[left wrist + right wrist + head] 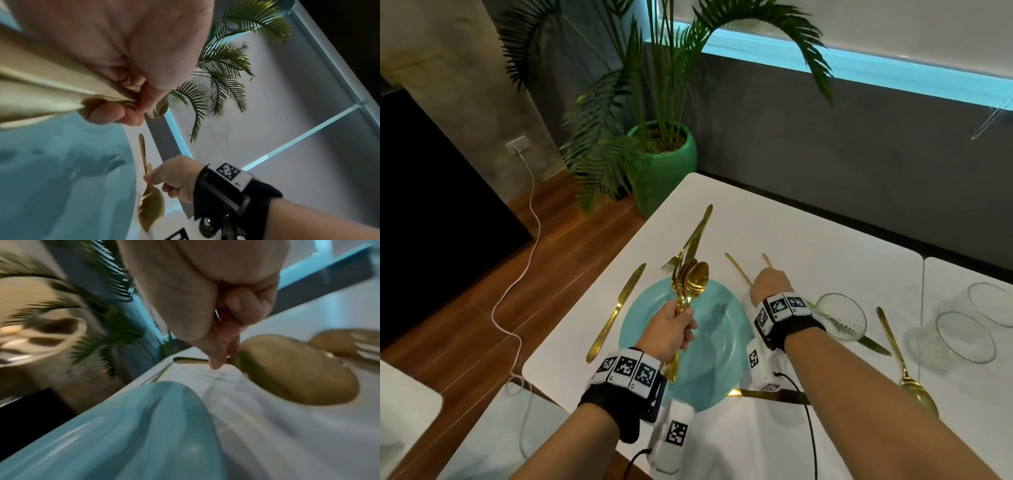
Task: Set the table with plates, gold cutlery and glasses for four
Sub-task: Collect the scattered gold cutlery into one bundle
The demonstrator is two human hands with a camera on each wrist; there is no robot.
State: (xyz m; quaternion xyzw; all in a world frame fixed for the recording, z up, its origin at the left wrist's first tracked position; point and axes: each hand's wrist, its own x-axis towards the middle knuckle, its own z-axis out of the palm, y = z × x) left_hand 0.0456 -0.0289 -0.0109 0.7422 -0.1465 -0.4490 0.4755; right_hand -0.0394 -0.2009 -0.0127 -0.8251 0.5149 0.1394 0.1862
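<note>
The plate lies on the white bench, near its left edge. Above the plate, the left hand grips a bundle of cutlery, spoons and a fork standing up from the fist. Just right of the plate, the right hand is low at the bench, thumb and fingers pinching a spoon by its handle; a fork lies beside it. Left of the plate, a knife lies flat. Another knife lies at the plate's near rim. Further right of the plate stand three glasses, with a spoon and knife on the bench between them.
</note>
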